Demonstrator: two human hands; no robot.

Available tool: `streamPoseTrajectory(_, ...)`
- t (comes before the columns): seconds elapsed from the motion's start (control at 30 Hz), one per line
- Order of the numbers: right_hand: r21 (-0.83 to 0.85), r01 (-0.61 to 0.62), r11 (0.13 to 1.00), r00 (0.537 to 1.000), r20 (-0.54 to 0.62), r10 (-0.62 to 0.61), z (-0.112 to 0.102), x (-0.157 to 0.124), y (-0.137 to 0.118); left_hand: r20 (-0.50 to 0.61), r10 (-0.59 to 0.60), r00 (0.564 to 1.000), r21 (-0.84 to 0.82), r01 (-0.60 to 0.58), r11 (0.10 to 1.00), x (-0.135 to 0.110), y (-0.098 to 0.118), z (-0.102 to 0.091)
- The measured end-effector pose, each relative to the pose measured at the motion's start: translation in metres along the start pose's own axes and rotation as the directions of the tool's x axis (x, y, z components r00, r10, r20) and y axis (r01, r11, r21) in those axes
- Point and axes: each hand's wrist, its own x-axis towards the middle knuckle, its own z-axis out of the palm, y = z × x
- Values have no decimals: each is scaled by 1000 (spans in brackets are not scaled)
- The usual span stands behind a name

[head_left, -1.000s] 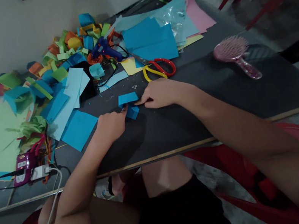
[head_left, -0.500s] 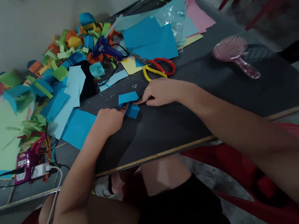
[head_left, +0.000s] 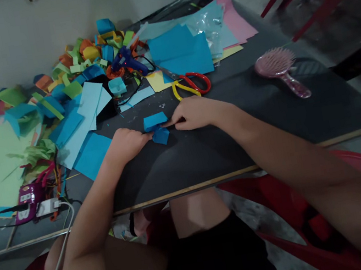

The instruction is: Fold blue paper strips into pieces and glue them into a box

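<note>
A small blue folded paper piece (head_left: 160,135) lies on the dark tabletop in front of me, with a raised flap at its far side and a pointed part nearer me. From the left, my left hand (head_left: 129,145) reaches it with its fingers curled and the fingertips at its edge. My right hand (head_left: 194,113) meets the same piece from the right, index finger stretched to it and the other fingers folded. Both sets of fingertips are partly hidden by the paper. Just beyond my right hand lie scissors (head_left: 189,86) with one red and one yellow handle.
A heap of coloured folded paper pieces (head_left: 83,61) fills the back left, beside a blue glue gun (head_left: 129,61). Blue sheets (head_left: 183,50) lie behind the scissors. A pink hairbrush (head_left: 276,62) rests at right. A purple power strip (head_left: 28,201) with cables sits at left.
My left fingertips have shifted slightly down and left along the blue folded paper piece. The right hand stays almost in place. The camera view has shifted a little.
</note>
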Motion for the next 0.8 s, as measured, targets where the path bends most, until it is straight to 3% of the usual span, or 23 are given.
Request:
streamPoseTrajectory(0.37,11,55,998,998,0,-55,3,2,6,53,-101,993,-15,102,995,1,9,4)
streamPoseTrajectory(0.6,-44,49,998,999,-19,-50,5,1,3,13,-88,996,-94,89,992,3,-2,8)
streamPoseTrajectory(0.8,-121,14,993,999,-38,-19,6,-2,-10,-126,-53,991,-50,47,998,3,3,16)
